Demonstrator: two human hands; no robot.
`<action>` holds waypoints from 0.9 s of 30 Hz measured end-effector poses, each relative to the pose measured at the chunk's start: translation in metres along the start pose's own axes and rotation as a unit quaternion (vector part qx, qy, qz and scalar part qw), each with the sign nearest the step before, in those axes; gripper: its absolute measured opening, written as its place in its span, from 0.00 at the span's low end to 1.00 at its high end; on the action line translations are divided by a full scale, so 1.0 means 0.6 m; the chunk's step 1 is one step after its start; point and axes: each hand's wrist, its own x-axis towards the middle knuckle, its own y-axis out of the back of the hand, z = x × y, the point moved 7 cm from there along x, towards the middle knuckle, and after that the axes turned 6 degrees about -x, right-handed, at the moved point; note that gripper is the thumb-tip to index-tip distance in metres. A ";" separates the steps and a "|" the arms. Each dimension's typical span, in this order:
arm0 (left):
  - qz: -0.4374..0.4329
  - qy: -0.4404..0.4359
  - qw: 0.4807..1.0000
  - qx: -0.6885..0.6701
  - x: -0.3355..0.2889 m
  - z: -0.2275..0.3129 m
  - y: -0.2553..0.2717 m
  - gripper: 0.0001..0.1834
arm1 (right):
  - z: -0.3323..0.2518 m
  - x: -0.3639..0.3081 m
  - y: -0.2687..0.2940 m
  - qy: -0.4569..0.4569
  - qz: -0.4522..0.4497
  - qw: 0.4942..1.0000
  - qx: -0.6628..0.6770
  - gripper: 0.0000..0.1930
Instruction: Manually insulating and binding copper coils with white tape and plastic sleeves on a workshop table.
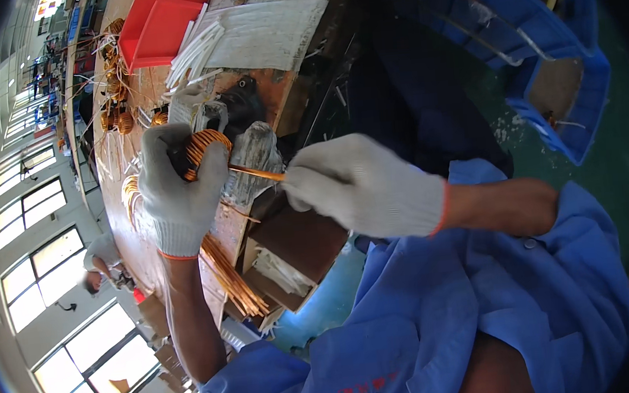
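Observation:
A ring-shaped coil [206,147], wound with copper-coloured wire around a dark core, sits in my left hand [174,201]. That hand wears a whitish knit glove, its fingers and thumb closed around the coil. From the coil a straight length of copper wire [256,174] runs rightward to my right hand [366,186], also gloved, which is closed on its end. The wire looks taut. Just behind and below the coil stands a block wrapped in grubby white material [257,155], with a dark metal fixture [240,102] next to it on the bench.
Several wound coils [114,87], a red bin [161,30] and white tubes [197,53] lie on the wooden bench [117,150]. A bundle of copper wires [232,278] juts past its edge, near an open cardboard box [279,267]. Blue crates [539,27] stand right; another person [102,260] is farther off.

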 end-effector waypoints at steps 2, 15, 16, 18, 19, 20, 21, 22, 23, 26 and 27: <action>0.067 -0.173 0.968 0.171 -0.006 0.059 0.008 0.27 | -0.024 -0.031 0.034 0.092 0.006 0.978 -0.188 0.13; -0.073 -0.371 0.926 0.009 -0.031 0.233 -0.149 0.10 | -0.089 -0.147 0.194 0.225 -0.045 0.801 -0.553 0.07; -0.060 -0.375 0.925 0.009 -0.030 0.233 -0.148 0.09 | -0.077 -0.154 0.219 0.212 -0.054 0.796 -0.564 0.06; -0.059 -0.377 0.924 -0.005 -0.025 0.235 -0.152 0.08 | -0.050 -0.139 0.257 0.198 -0.018 0.794 -0.575 0.06; -0.059 -0.372 0.926 -0.010 -0.026 0.235 -0.151 0.08 | -0.038 -0.124 0.273 0.200 0.020 0.795 -0.573 0.06; -0.060 -0.367 0.928 -0.015 -0.026 0.234 -0.151 0.08 | -0.038 -0.108 0.286 0.202 0.057 0.795 -0.569 0.05; -0.057 -0.372 0.926 -0.028 -0.027 0.230 -0.155 0.09 | -0.036 -0.068 0.283 0.170 0.062 0.806 -0.563 0.04; -0.052 -0.370 0.927 -0.035 -0.025 0.228 -0.154 0.09 | -0.040 -0.019 0.267 0.182 0.075 0.816 -0.544 0.04; -0.050 -0.363 0.930 -0.040 -0.024 0.225 -0.151 0.10 | -0.050 0.044 0.227 0.219 0.060 0.815 -0.532 0.04; -0.037 -0.364 0.928 -0.064 -0.024 0.219 -0.148 0.10 | -0.027 0.211 0.106 0.255 0.025 0.795 -0.550 0.10; -0.038 -0.364 0.928 -0.075 -0.023 0.222 -0.147 0.10 | -0.001 0.272 0.072 0.314 0.009 0.783 -0.537 0.13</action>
